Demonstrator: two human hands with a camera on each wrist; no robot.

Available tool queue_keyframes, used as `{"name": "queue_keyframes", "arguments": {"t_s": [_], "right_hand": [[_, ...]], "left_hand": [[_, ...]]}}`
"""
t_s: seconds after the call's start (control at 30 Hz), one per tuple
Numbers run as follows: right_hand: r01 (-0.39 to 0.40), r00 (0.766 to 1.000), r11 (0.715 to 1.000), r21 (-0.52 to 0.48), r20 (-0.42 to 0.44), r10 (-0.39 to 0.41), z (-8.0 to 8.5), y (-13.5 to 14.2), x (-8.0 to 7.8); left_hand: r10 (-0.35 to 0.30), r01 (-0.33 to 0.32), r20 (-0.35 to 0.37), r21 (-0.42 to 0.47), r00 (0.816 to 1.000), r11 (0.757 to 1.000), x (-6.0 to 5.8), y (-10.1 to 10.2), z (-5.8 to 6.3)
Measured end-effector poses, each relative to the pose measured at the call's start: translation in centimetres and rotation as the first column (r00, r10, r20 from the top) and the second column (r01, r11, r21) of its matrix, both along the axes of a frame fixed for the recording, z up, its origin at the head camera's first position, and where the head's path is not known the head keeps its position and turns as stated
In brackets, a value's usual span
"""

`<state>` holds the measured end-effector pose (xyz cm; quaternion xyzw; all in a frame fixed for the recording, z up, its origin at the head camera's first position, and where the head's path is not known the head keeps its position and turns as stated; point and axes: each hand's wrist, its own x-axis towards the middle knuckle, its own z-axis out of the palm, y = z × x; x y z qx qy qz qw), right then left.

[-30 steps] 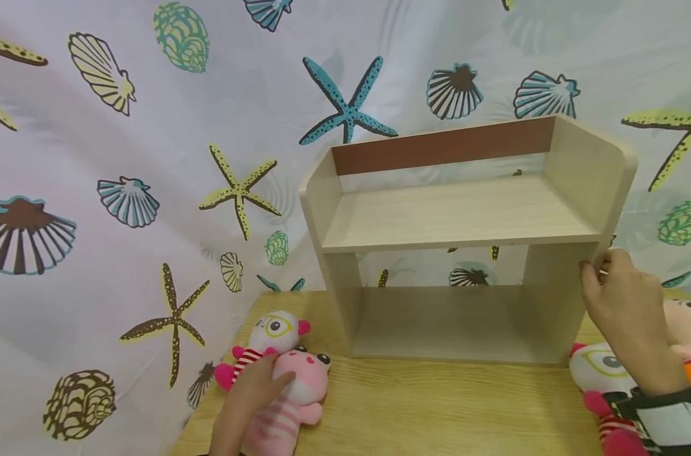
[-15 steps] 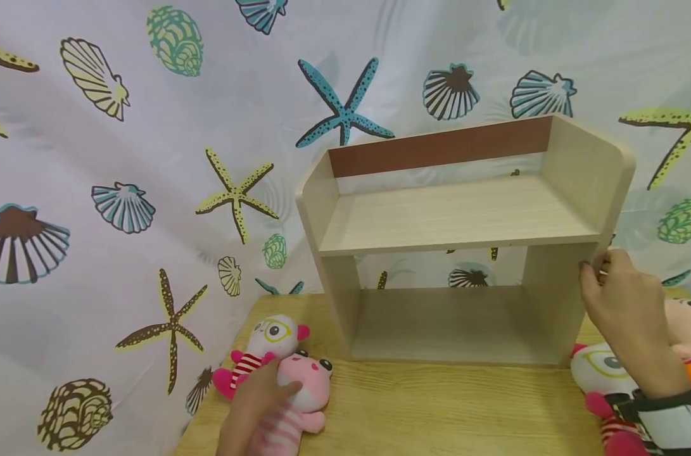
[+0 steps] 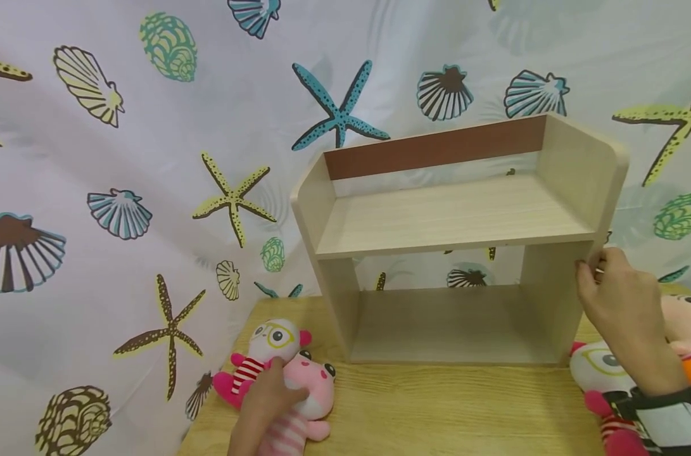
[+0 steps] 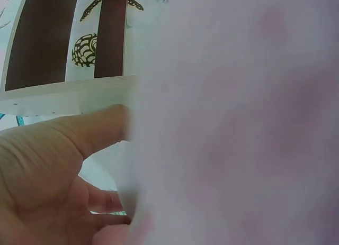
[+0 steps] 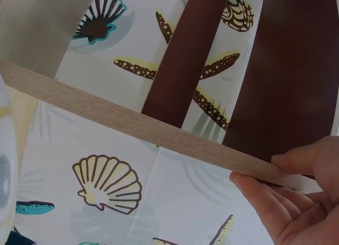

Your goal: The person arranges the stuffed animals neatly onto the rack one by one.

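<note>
A two-level pale wooden shelf (image 3: 453, 209) stands on the table. My right hand (image 3: 627, 304) grips the front edge of its right side panel, thumb on the inner face and fingers outside, as the right wrist view shows at the panel edge (image 5: 127, 123). At the lower left, my left hand (image 3: 268, 392) holds a pink plush toy (image 3: 316, 386) with dark eyes and a striped body, its lower part cut off by the frame. In the left wrist view the blurred plush (image 4: 233, 123) fills the right side, with thumb and fingers (image 4: 100, 131) around its edge.
A panda plush (image 3: 273, 342) with yellow glasses lies against the pink toy. Right of the shelf lie another glasses-wearing plush (image 3: 598, 367) and a peach-faced plush (image 3: 684, 316), partly behind my right forearm. A shell-and-starfish curtain (image 3: 151, 126) hangs behind the wooden tabletop (image 3: 436, 411).
My left hand has shifted slightly to the right on the pink plush, and the plush's head has moved a little with it. The right hand keeps its grip; the head view has drifted slightly.
</note>
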<state>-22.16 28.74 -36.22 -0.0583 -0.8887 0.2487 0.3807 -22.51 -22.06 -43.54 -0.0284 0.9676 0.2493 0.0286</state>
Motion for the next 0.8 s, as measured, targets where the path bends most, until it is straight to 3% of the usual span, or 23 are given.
{"name": "queue_keyframes", "arguments": {"t_s": [0.23,0.37,0.53,0.7,0.8], "right_hand": [[-0.001,1.0,1.0,-0.004,-0.009,0.001,0.0,0.2,0.1],[-0.026,1.0,1.0,-0.017,-0.002,0.026,0.0,0.2,0.1],[-0.016,1.0,1.0,-0.023,0.002,0.016,0.0,0.0,0.1],[-0.014,1.0,0.999,-0.03,0.013,0.015,0.0,0.1,0.1],[-0.016,1.0,0.999,-0.028,0.015,0.017,0.0,0.3,0.2]], "left_hand": [[-0.045,0.045,-0.063,-0.001,0.997,0.999,0.1,0.1,0.0],[-0.055,0.056,-0.072,0.017,0.996,0.998,0.6,0.6,0.7],[-0.068,0.08,-0.149,0.074,0.987,0.994,1.2,1.8,1.7],[-0.087,0.139,-0.247,0.202,0.965,0.969,1.5,3.4,2.5],[-0.096,0.184,-0.331,0.247,0.939,0.951,1.3,4.4,2.9]]}}
